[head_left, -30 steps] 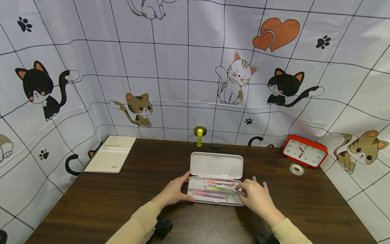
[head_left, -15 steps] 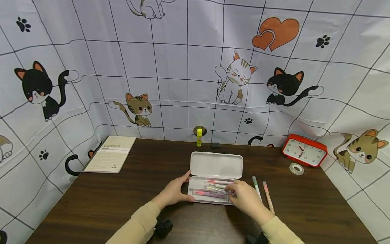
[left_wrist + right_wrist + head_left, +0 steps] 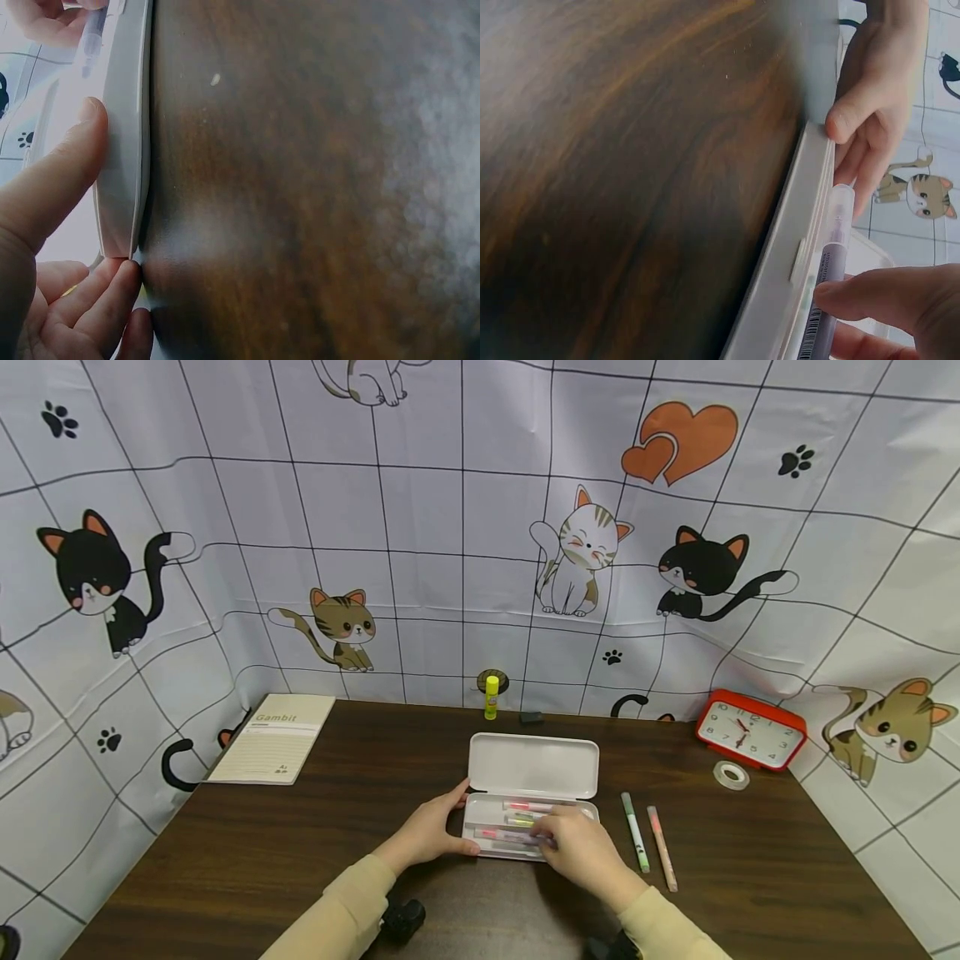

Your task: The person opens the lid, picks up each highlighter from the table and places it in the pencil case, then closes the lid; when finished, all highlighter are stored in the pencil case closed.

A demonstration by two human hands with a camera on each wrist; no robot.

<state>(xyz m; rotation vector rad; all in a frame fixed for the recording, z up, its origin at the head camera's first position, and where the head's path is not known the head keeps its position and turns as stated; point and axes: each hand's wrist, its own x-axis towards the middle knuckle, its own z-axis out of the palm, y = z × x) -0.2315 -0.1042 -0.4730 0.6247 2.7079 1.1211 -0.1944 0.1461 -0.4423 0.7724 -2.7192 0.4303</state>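
Note:
An open white pencil case [image 3: 534, 766] stands on the dark wooden table, hinged lid raised at the back. My left hand [image 3: 427, 828] grips its left end, with the thumb [image 3: 86, 139] on the front rim and fingers against the end wall. Over the front of the tray, my right hand [image 3: 587, 853] pinches a purple highlighter [image 3: 832, 259] with a clear cap between thumb and fingers. Inside the case lie a pink-tipped pen [image 3: 521, 807], a yellow-green one [image 3: 519, 821] and another pink-tipped one [image 3: 491, 834], partly hidden by the right hand.
Right of the case lie a green-capped pen [image 3: 634, 832] and a pink pen [image 3: 662, 849]. Farther back are a tape roll [image 3: 731, 776], a red clock [image 3: 752, 730], a yellow glue stick [image 3: 491, 697] and a dark eraser-like block [image 3: 531, 718]. A notepad [image 3: 273, 739] lies at the back left.
My right hand has moved left along the case with the purple highlighter, down toward the tray's front. Both pens on the table have come into full view. The left hand has stayed put.

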